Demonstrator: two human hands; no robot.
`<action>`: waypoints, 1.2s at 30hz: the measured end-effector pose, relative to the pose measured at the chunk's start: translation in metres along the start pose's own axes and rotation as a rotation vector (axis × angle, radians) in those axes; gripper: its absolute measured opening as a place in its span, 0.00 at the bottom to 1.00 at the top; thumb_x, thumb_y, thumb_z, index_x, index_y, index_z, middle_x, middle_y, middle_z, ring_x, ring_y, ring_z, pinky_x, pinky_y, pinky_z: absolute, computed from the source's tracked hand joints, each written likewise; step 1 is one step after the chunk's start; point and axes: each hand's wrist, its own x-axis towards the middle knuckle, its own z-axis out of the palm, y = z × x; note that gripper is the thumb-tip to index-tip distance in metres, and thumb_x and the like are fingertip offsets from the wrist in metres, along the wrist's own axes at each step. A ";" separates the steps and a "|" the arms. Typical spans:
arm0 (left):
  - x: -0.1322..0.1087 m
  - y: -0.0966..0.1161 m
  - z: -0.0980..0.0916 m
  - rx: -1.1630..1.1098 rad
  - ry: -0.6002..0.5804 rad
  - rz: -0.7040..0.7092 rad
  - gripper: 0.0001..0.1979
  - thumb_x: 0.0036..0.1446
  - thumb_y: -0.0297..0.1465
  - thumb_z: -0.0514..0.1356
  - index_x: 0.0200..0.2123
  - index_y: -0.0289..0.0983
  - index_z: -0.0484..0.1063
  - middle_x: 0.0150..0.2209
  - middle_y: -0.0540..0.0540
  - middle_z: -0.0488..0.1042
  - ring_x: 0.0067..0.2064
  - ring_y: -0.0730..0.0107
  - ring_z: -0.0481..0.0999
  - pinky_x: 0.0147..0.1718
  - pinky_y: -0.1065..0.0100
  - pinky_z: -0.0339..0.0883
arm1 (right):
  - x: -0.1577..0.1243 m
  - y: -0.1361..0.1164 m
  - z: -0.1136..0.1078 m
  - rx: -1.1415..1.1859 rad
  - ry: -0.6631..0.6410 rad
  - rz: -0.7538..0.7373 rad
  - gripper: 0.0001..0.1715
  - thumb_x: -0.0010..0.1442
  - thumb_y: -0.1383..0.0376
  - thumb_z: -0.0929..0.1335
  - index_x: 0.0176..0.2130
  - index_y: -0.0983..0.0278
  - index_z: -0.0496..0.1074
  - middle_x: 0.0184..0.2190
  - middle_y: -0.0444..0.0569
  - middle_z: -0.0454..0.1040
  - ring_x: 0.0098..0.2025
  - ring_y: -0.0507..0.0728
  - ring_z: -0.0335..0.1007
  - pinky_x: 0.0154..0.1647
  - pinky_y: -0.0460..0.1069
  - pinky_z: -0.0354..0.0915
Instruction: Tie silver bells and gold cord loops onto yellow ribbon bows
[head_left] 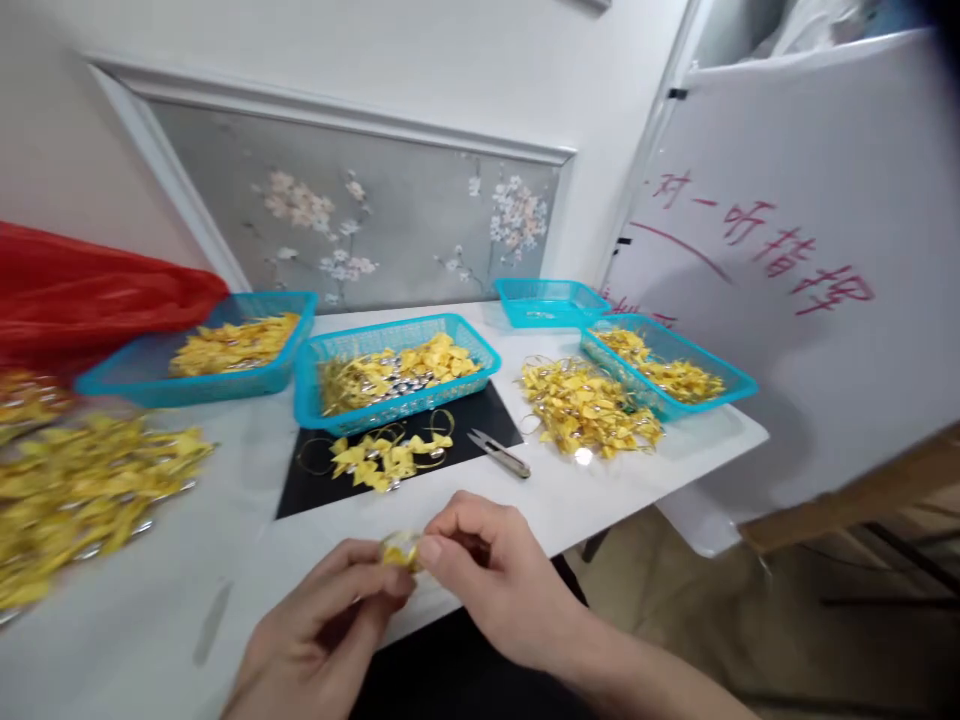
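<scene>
A small yellow ribbon piece [401, 552] is pinched between my two hands near the table's front edge. My left hand [330, 620] closes on its left side, and my right hand [491, 570] grips its right side with thumb and finger. Just beyond my hands, several yellow ribbon bows [386, 457] with thin loops lie on a black mat [300, 490]. Small metal snips [501, 455] rest across the mat's right edge. Behind the bows stands a blue basket [397, 405] holding yellow bows and silvery pieces.
Yellow bows are heaped at the left [97, 490] and right [585, 405] of the white table [600, 510]. Other blue baskets stand at the back left [187, 388], back right [551, 300] and right [675, 400]. Red cloth [97, 280] lies at left; a whiteboard [817, 380] stands at right.
</scene>
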 end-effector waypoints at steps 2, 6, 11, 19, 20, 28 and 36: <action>-0.001 0.009 0.003 -0.021 -0.001 -0.074 0.04 0.51 0.31 0.66 0.28 0.45 0.83 0.36 0.47 0.79 0.39 0.60 0.78 0.38 0.72 0.72 | -0.012 0.001 0.005 -0.043 -0.002 -0.133 0.09 0.63 0.68 0.65 0.32 0.65 0.73 0.28 0.44 0.67 0.29 0.51 0.65 0.29 0.45 0.63; -0.007 0.021 0.006 -0.285 -0.046 -0.299 0.08 0.56 0.36 0.64 0.32 0.42 0.84 0.44 0.45 0.77 0.45 0.60 0.77 0.43 0.70 0.71 | -0.027 0.010 0.015 -0.230 0.034 -0.512 0.10 0.63 0.75 0.63 0.36 0.67 0.74 0.29 0.50 0.69 0.29 0.53 0.68 0.30 0.47 0.68; -0.013 0.025 0.005 -0.564 -0.053 -0.434 0.09 0.54 0.37 0.67 0.31 0.37 0.83 0.39 0.45 0.76 0.39 0.68 0.74 0.35 0.74 0.67 | -0.030 0.017 0.024 -0.440 0.042 -0.666 0.10 0.64 0.74 0.63 0.35 0.66 0.73 0.26 0.50 0.71 0.26 0.54 0.69 0.28 0.48 0.70; -0.012 0.027 0.006 -0.671 0.059 -0.554 0.09 0.46 0.34 0.73 0.27 0.35 0.80 0.31 0.46 0.81 0.38 0.68 0.77 0.40 0.73 0.67 | -0.041 0.004 0.006 -0.339 -0.052 -0.517 0.23 0.64 0.77 0.59 0.54 0.60 0.68 0.37 0.52 0.75 0.34 0.53 0.75 0.35 0.45 0.74; -0.012 0.028 0.006 -0.682 0.065 -0.555 0.08 0.46 0.33 0.73 0.27 0.36 0.79 0.31 0.46 0.82 0.39 0.67 0.77 0.41 0.72 0.67 | -0.041 0.003 0.004 -0.322 -0.031 -0.494 0.25 0.65 0.78 0.58 0.54 0.59 0.67 0.37 0.51 0.75 0.32 0.53 0.75 0.34 0.45 0.74; -0.016 0.028 0.007 -0.634 -0.003 -0.421 0.04 0.55 0.31 0.67 0.30 0.37 0.79 0.33 0.48 0.80 0.39 0.68 0.75 0.43 0.71 0.66 | -0.019 0.011 0.005 -0.352 -0.050 -0.482 0.16 0.66 0.77 0.59 0.42 0.61 0.71 0.33 0.48 0.73 0.32 0.52 0.74 0.35 0.45 0.72; -0.018 0.027 0.005 -0.579 -0.028 -0.406 0.06 0.57 0.32 0.65 0.30 0.37 0.76 0.35 0.47 0.79 0.43 0.63 0.76 0.52 0.64 0.64 | -0.010 0.020 0.005 -0.654 0.029 -0.549 0.15 0.66 0.76 0.61 0.42 0.65 0.75 0.32 0.51 0.69 0.29 0.53 0.69 0.29 0.46 0.69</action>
